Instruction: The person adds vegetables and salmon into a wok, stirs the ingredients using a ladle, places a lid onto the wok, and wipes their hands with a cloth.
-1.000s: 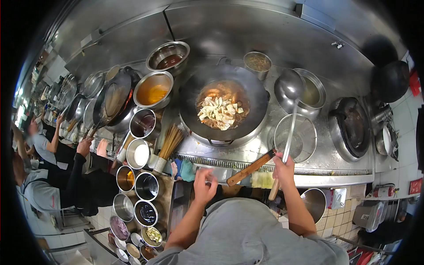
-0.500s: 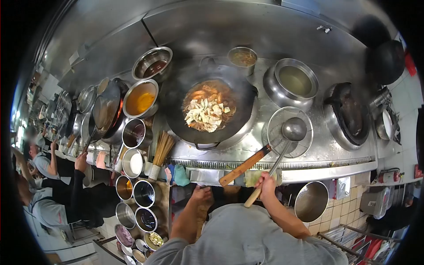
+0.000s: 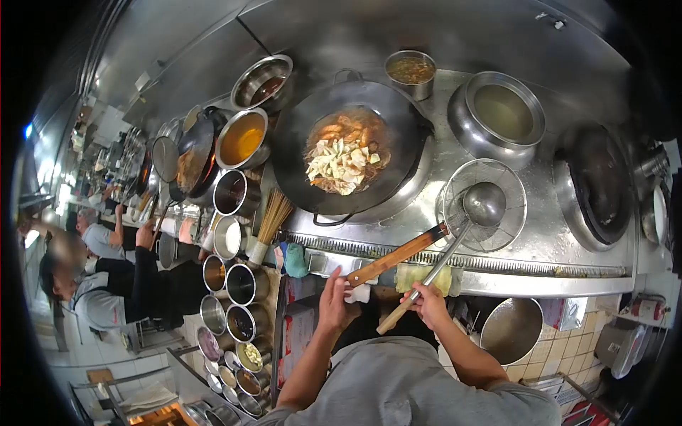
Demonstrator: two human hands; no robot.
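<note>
My right hand (image 3: pixel 428 307) is closed around the wooden-ended handle of a ladle (image 3: pixel 485 204). The ladle's round bowl rests in a wire strainer (image 3: pixel 513 174) on the stove's front right. My left hand (image 3: pixel 337 305) is beside the end of the strainer's wooden handle (image 3: pixel 398 257), with a white cloth (image 3: pixel 359 293) at its fingers. It seems to grip the cloth; contact with the handle is unclear. Ahead of both hands, a large wok (image 3: pixel 295 167) holds browned pieces in sauce, topped with pale chopped vegetables (image 3: pixel 342 167). Neither hand touches the wok.
Metal pots stand behind the strainer, including a wide pot of cloudy liquid (image 3: pixel 506 113). Left of the wok are a bowl of orange liquid (image 3: pixel 241 140), a bamboo brush (image 3: pixel 273 219) and several seasoning containers (image 3: pixel 246 285). Another person (image 3: pixel 106 298) works at left.
My left hand has risen from the counter's front edge to the strainer handle's end, and a white cloth now shows there. My right hand keeps the ladle. The view has shifted slightly.
</note>
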